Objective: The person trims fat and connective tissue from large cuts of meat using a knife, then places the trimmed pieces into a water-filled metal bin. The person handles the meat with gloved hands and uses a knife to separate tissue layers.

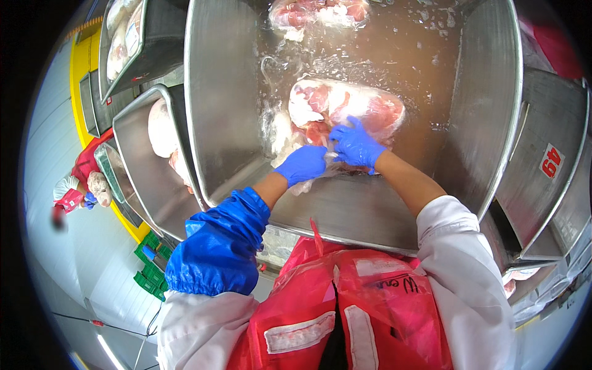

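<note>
A large piece of raw meat (376, 111), pink with white fat, lies in brownish water at the near side of a deep metal tub (225, 92). Clear, whitish plastic film (306, 185) hangs loosely at its near left side. My left hand (301, 165), in a blue glove, is closed on this film beside the meat. Against the near face of the meat is my right hand (357, 145), also blue-gloved, its bent fingers gripping film close to my left hand. Its fingertips are partly hidden by film and meat.
Another piece of meat (317, 13) sits at the tub's far end. To the left stand metal tubs holding pale meat (163, 129); more metal tubs (546, 154) stand at the right. Green crates (151, 274) and another person in red (83, 166) are farther left.
</note>
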